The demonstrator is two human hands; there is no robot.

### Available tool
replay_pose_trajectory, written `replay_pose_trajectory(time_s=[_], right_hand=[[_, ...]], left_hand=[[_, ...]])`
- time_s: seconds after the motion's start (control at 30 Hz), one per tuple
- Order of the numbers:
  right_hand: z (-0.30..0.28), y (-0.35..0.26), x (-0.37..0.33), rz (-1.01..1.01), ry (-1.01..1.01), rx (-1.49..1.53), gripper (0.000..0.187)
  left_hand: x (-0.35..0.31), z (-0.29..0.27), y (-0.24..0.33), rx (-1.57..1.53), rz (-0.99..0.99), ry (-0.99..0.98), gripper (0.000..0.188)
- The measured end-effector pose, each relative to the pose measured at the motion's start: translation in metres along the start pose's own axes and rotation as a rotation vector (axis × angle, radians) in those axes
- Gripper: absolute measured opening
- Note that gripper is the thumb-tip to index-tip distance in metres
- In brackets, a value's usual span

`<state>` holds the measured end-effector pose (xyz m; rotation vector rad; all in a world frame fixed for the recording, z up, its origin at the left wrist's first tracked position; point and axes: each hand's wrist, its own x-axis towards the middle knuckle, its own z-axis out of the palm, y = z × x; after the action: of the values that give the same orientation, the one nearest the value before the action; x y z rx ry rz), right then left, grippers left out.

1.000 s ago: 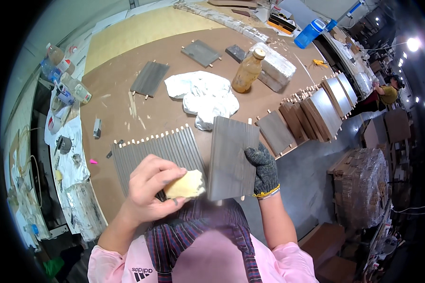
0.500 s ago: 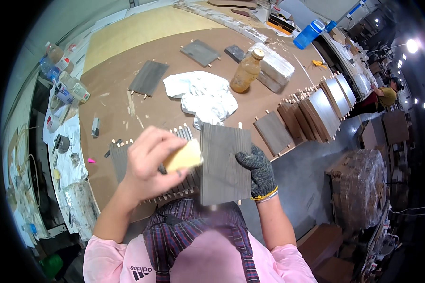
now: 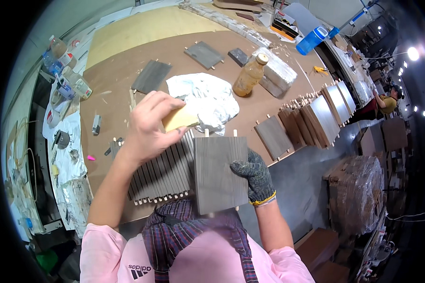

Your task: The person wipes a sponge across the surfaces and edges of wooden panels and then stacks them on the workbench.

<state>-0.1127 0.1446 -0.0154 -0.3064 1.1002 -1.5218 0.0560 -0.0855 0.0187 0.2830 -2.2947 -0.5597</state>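
Note:
My bare left hand [image 3: 151, 120] grips a yellow sponge-like block [image 3: 182, 117], raised beside the upper left corner of a grey-brown wooden panel. That wooden panel [image 3: 219, 174] is upright in my right hand [image 3: 256, 177], which wears a dark knitted glove with a yellow cuff edge. The gloved thumb lies over the panel's face and the other fingers are behind it. Light dowel pins stick out of the panel's ends. Under my left forearm stands a row of similar panels [image 3: 160, 174] on edge. A crumpled white cloth [image 3: 205, 101] lies just beyond the block.
Two flat panels [image 3: 152, 75] [image 3: 204, 54] lie at the back of the brown table [image 3: 108, 85]. A bottle of amber liquid [image 3: 250, 75] stands by a wrapped block [image 3: 276, 73]. More panels [image 3: 316, 113] stack along the right edge. Bottles [image 3: 75, 82] stand left. A person [image 3: 387, 101] is far right.
My left hand has lifted the yellow block up and away from the panel's left edge. The panel in my right hand has shifted slightly toward me and to the left.

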Motion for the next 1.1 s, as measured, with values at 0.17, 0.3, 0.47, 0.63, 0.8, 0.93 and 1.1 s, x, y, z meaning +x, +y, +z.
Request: replay_pose_trajectory(time_s=[0.17, 0.3, 0.47, 0.63, 0.8, 0.93, 1.1], right_hand=[[-0.009, 0.003, -0.001, -0.032, 0.076, -0.001, 0.052], [-0.004, 0.002, 0.001, -0.081, 0.159, 0.093, 0.048], [-0.007, -0.008, 0.006, -0.17, 0.306, 0.11, 0.048], [-0.016, -0.002, 0.013, -0.315, 0.325, 0.153, 0.048], [0.004, 0.0, 0.009, -0.21, 0.17, 0.295, 0.059], [0.013, 0.003, 0.009, -0.083, -0.037, 0.636, 0.071], [0.013, 0.01, 0.0, -0.119, -0.2, 0.891, 0.076]], left_hand=[[-0.011, 0.007, 0.022, -0.112, 0.051, -0.036, 0.043], [-0.02, 0.015, 0.031, -0.149, 0.051, -0.065, 0.045], [-0.065, 0.009, 0.05, -0.242, 0.059, -0.235, 0.045], [-0.084, -0.005, 0.054, -0.234, -0.043, -0.254, 0.044], [-0.067, -0.004, 0.056, -0.246, -0.058, -0.095, 0.046], [-0.068, 0.009, 0.065, -0.74, -0.263, -0.067, 0.044], [-0.068, 0.016, 0.072, -1.201, -0.595, -0.001, 0.053]])
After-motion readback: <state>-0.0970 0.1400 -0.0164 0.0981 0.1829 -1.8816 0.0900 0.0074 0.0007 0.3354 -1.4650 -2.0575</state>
